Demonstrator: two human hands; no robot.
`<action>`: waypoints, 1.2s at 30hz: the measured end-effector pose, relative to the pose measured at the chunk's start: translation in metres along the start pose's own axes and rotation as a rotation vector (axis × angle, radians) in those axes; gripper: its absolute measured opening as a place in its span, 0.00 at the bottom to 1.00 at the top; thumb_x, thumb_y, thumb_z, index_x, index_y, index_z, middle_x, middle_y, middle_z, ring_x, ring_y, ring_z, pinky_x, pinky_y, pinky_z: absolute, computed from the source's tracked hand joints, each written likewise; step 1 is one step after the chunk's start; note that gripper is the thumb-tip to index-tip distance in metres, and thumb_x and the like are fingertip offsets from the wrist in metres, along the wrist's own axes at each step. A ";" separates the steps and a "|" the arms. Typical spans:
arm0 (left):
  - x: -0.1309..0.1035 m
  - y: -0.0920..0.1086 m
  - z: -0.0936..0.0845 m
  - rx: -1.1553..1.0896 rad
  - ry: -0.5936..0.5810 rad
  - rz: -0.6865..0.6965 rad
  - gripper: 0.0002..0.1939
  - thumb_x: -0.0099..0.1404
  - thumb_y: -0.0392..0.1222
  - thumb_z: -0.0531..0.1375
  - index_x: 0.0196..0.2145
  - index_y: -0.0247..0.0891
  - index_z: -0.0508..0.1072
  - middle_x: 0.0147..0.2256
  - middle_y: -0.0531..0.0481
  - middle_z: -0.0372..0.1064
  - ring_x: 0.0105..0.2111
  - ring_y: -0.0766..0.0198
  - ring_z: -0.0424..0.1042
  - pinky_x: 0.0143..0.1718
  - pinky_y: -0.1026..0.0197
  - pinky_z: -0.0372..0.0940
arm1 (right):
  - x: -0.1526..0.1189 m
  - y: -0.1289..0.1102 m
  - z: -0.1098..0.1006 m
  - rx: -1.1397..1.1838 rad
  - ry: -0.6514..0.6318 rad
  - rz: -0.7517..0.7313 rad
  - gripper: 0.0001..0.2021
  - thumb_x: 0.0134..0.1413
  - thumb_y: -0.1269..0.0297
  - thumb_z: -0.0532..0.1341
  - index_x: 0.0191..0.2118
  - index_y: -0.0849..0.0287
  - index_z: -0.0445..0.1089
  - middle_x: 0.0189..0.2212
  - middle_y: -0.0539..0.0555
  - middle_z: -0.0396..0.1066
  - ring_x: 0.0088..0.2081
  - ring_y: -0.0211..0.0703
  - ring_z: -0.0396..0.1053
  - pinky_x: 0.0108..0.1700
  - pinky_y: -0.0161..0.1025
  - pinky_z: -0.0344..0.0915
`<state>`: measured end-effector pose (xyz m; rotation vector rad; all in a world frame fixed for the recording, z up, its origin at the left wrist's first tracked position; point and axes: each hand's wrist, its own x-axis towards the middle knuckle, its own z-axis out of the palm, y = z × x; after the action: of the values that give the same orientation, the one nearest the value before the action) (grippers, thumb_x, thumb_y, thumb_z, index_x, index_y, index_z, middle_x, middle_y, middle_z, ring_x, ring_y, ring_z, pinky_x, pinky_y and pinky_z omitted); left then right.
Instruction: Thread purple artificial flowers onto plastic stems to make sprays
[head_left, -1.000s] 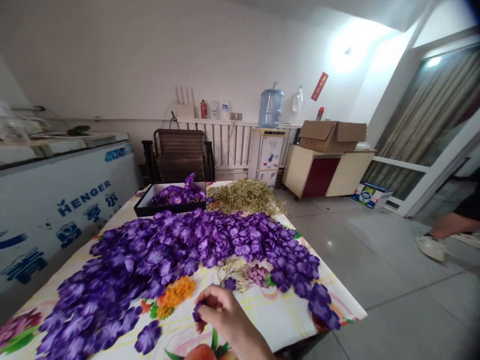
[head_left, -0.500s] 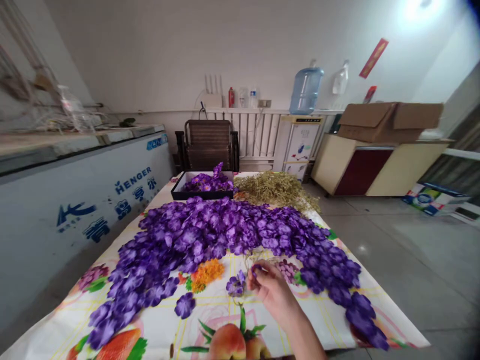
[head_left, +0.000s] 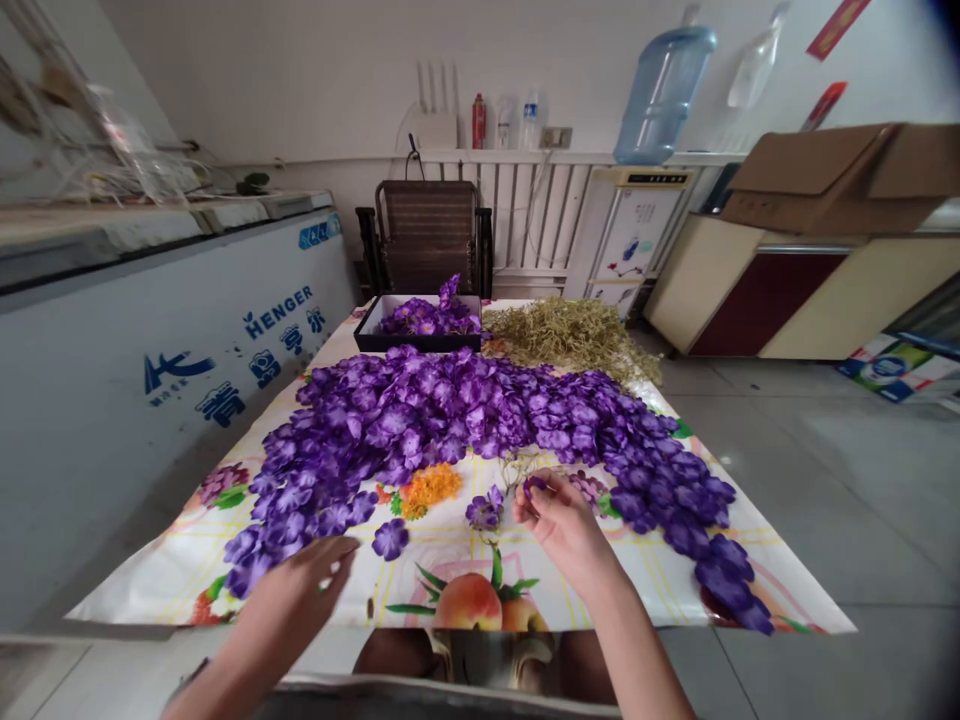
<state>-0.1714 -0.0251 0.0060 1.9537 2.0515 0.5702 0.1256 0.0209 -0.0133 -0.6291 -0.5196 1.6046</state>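
Note:
My right hand (head_left: pixel 562 525) is closed, with a small purple petal (head_left: pixel 535 484) pinched between thumb and fingers. Thin pale stems (head_left: pixel 517 462) lie just beyond its fingertips. Left of it rests a small purple flower (head_left: pixel 485 509) with a stem. My left hand (head_left: pixel 304 585), slightly blurred, hovers over the near left of the table with its fingers pinched together; whatever is between them, if anything, is hidden. A single purple petal (head_left: pixel 390 539) lies to its right. Around both hands curves a wide heap of purple petals (head_left: pixel 450 410).
Behind the heap stand a black box (head_left: pixel 367 330) of purple flowers and a pile of dry greenish stems (head_left: pixel 570 330). Orange bits (head_left: pixel 431 488) lie on the printed tablecloth (head_left: pixel 135 590). A white freezer (head_left: pixel 225 340) flanks the table on the left; a folding chair (head_left: pixel 427 235) stands beyond.
My left hand has come into view from the lower left. The view has tilted down. My right hand still pinches the petal beside the small flower.

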 end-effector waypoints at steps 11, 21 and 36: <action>0.036 -0.007 0.058 -0.084 -0.118 -0.118 0.07 0.53 0.45 0.60 0.27 0.38 0.70 0.29 0.45 0.73 0.32 0.53 0.72 0.35 0.58 0.64 | 0.000 -0.004 0.000 -0.099 -0.052 0.046 0.09 0.42 0.68 0.71 0.29 0.58 0.71 0.23 0.49 0.75 0.27 0.39 0.72 0.32 0.38 0.68; 0.036 -0.008 0.046 -0.456 -0.114 -0.152 0.17 0.52 0.56 0.60 0.24 0.38 0.71 0.18 0.52 0.68 0.21 0.61 0.68 0.25 0.63 0.60 | 0.004 -0.013 -0.013 -0.169 0.010 -0.005 0.10 0.41 0.66 0.72 0.30 0.58 0.73 0.23 0.49 0.75 0.27 0.40 0.72 0.34 0.38 0.69; 0.020 0.084 0.018 -0.590 -0.147 -0.089 0.27 0.60 0.64 0.50 0.16 0.40 0.59 0.15 0.56 0.55 0.17 0.68 0.54 0.20 0.64 0.50 | -0.017 -0.017 0.016 -0.340 -0.171 0.072 0.06 0.51 0.65 0.67 0.31 0.60 0.71 0.25 0.52 0.76 0.28 0.41 0.73 0.34 0.39 0.67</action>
<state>-0.0898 -0.0016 0.0288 1.5007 1.6256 0.8627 0.1289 0.0065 0.0115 -0.7730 -0.9178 1.6613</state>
